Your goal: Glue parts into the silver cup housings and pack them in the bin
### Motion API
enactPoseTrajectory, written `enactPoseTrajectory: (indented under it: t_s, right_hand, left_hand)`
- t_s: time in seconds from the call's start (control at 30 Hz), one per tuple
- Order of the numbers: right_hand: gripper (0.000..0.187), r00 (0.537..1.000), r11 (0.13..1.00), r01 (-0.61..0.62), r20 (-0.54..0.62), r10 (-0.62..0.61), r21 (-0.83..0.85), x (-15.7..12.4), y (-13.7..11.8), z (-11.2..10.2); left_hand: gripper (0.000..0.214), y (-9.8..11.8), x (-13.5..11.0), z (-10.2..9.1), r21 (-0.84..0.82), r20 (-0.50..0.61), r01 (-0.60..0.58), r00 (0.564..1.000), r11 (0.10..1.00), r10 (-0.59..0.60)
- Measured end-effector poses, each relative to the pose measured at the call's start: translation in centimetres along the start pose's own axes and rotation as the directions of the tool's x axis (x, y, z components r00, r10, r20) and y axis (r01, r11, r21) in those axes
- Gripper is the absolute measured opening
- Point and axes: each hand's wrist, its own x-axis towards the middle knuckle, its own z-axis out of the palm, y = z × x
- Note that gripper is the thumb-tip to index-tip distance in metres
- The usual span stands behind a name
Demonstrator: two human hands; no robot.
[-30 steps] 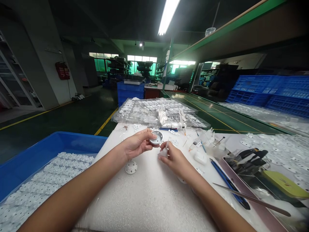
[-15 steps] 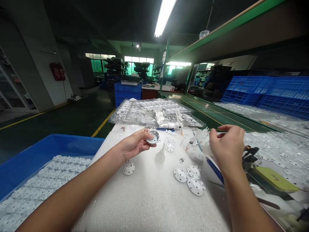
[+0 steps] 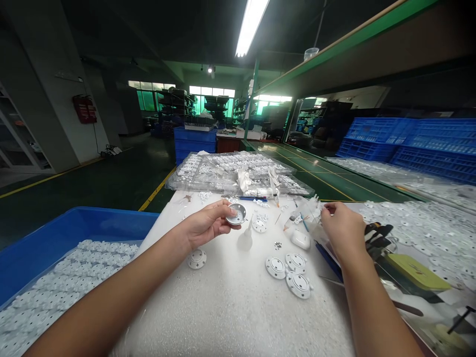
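Gap between bottle (image 3: 245,241) and discs (image 3: 296,283)

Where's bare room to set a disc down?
Widest: the near white worktop, between the left forearm and the three clustered discs. Smaller: between the lone disc and the squeeze bottle. Crowded: around the right hand, near the black-handled tools and white case, and the far end under bagged white parts.

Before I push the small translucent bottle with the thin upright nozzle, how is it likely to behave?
The small translucent bottle stands upright, its thin nozzle rising above the rounded body, so a push high up could tip it. Its cloudy, plastic-looking wall suggests it is probably light and may give when squeezed.
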Motion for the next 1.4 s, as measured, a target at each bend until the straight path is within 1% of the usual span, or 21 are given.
enactPoseTrajectory:
  t_s: [0.1, 0.17, 0.23, 0.3, 0.33, 0.37, 0.4, 0.43, 0.47, 0.5, 0.53, 0.57, 0.6, 0.67, 0.73, 0.83, 0.93, 1.13, 1.27, 1.33, 1.4]
  right_hand:
    - [0.008, 0.998, 1.0, -0.004, -0.064, 0.002, -0.03, 0.0, -0.4, -0.8]
    - [0.013, 0.987, 0.999, 0.001, -0.158, -0.008, -0.046, -0.3, -1.3, -1.7]
    - [0.02, 0.951, 0.996, 0.087, -0.296, -0.082, 0.001, -0.8, -2.7, -2.5]
    - [0.025, 0.887, 0.956, 0.254, -0.429, -0.17, 0.146, -1.7, -4.7, -3.1]
    - [0.026, 0.865, 0.905, 0.336, -0.466, -0.187, 0.261, -2.3, -5.8, -3.3]
    - [0.025, 0.867, 0.82, 0.391, -0.467, -0.175, 0.417, -2.9, -6.9, -3.4]
    - [0.023, 0.894, 0.695, 0.405, -0.417, -0.165, 0.594, -3.7, -7.9, -3.4]
    - [0.02, 0.921, 0.555, 0.381, -0.353, -0.161, 0.74, -4.5, -8.9, -3.3]
    - [0.017, 0.948, 0.428, 0.317, -0.265, -0.177, 0.846, -5.3, -9.7, -3.2]
    - [0.015, 0.963, 0.338, 0.238, -0.176, -0.204, 0.911, -6.0, -10.3, -3.0]
    - [0.013, 0.967, 0.287, 0.166, -0.099, -0.236, 0.943, -6.8, -10.8, -2.8]
    - [0.011, 0.962, 0.275, 0.109, -0.032, -0.27, 0.955, -7.4, -11.1, -2.7]
    - [0.011, 0.954, 0.289, 0.074, 0.017, -0.299, 0.954, -8.0, -11.3, -2.5]
    - [0.012, 0.935, 0.346, 0.059, 0.069, -0.348, 0.936, -8.8, -11.4, -2.2]
    - [0.012, 0.924, 0.398, 0.078, 0.084, -0.373, 0.914, -9.2, -11.2, -2.0]
    - [0.012, 0.919, 0.44, 0.11, 0.078, -0.387, 0.891, -9.4, -11.1, -1.8]
    - [0.012, 0.92, 0.469, 0.12, 0.079, -0.383, 0.875, -9.4, -11.1, -1.8]
    - [0.012, 0.931, 0.518, 0.148, 0.058, -0.36, 0.842, -9.3, -11.2, -2.1]
    - [0.013, 0.934, 0.52, 0.165, 0.037, -0.354, 0.838, -9.1, -11.2, -2.3]
    - [0.013, 0.931, 0.514, 0.155, 0.049, -0.361, 0.844, -9.0, -11.1, -2.3]
    - [0.012, 0.922, 0.527, 0.156, 0.068, -0.382, 0.836, -9.1, -11.1, -2.3]
  left_hand:
    - [0.024, 0.0, 0.0, 0.1, 0.003, 0.003, 0.0, 1.0, 1.0, 0.0]
    - [0.023, -0.1, 0.0, 0.1, 0.006, 0.012, -0.004, 1.0, 1.0, 0.004]
    - [0.022, -0.2, 0.0, 0.0, 0.005, 0.03, -0.005, 1.0, 1.0, 0.005]
    - [0.021, -0.2, 0.1, 0.0, 0.005, 0.039, 0.001, 0.999, 1.0, -0.001]
    - [0.021, -0.3, 0.1, 0.0, 0.007, 0.038, 0.009, 0.999, 1.0, -0.009]
    - [0.021, -0.3, 0.1, 0.0, 0.012, 0.036, 0.019, 0.999, 1.0, -0.02]
    - [0.021, -0.4, 0.2, 0.0, 0.019, 0.033, 0.026, 0.999, 0.999, -0.027]
    - [0.021, -0.4, 0.2, 0.0, 0.028, 0.031, 0.033, 0.999, 0.999, -0.034]
    - [0.022, -0.5, 0.3, 0.0, 0.036, 0.028, 0.036, 0.999, 0.999, -0.037]
    - [0.022, -0.6, 0.3, 0.0, 0.044, 0.026, 0.041, 0.999, 0.998, -0.042]
    - [0.023, -0.6, 0.4, 0.0, 0.05, 0.026, 0.045, 0.999, 0.998, -0.046]
    - [0.023, -0.7, 0.4, 0.0, 0.053, 0.03, 0.048, 0.998, 0.997, -0.05]
    - [0.024, -0.7, 0.3, 0.0, 0.055, 0.035, 0.051, 0.998, 0.997, -0.053]
    - [0.024, -0.7, 0.3, 0.1, 0.052, 0.041, 0.051, 0.998, 0.997, -0.054]
    - [0.024, -0.6, 0.2, 0.2, 0.05, 0.032, 0.048, 0.998, 0.998, -0.049]
    - [0.022, -0.5, 0.1, 0.3, 0.047, 0.041, 0.054, 0.998, 0.997, -0.056]
    - [0.021, -0.5, 0.1, 0.3, 0.044, 0.051, 0.055, 0.997, 0.997, -0.057]
    - [0.021, -0.5, 0.1, 0.3, 0.046, 0.03, 0.049, 0.998, 0.998, -0.05]
    - [0.022, -0.5, 0.2, 0.2, 0.049, 0.037, 0.051, 0.998, 0.998, -0.052]
    - [0.022, -0.5, 0.2, 0.2, 0.055, 0.033, 0.058, 0.998, 0.997, -0.06]
    - [0.023, -0.5, 0.3, 0.2, 0.06, 0.025, 0.064, 0.998, 0.996, -0.065]
